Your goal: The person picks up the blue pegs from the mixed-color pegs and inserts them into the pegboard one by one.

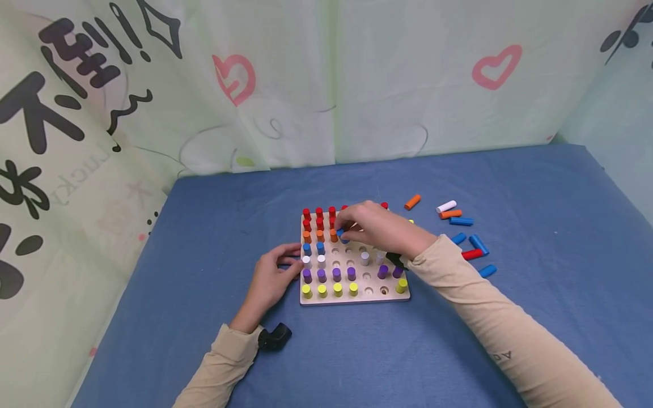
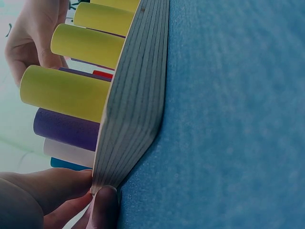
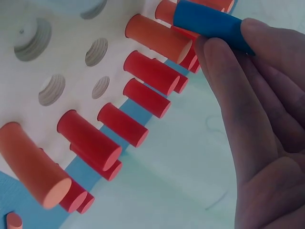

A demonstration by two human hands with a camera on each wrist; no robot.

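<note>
A wooden pegboard [image 1: 357, 301] lies on the blue cloth, with rows of red, orange, blue, white, purple and yellow pegs standing in its holes. My right hand [image 1: 376, 225] is over the board and pinches a blue peg [image 3: 209, 24] between thumb and fingertips. In the right wrist view this peg is tilted, close to an orange peg [image 3: 159, 38] and clear of the holes. At the board's left edge my left hand [image 1: 270, 277] holds the rim between thumb and fingers. The right hand and forearm hide some of the board's upper right part.
Loose pegs lie right of the board: a white peg [image 1: 446, 206], a red peg [image 1: 471, 254], orange ones [image 1: 412, 202] and several blue ones [image 1: 461, 221]. Behind the table hangs a pale printed curtain [image 1: 377, 85]. Several board holes [image 3: 97, 51] hold no peg.
</note>
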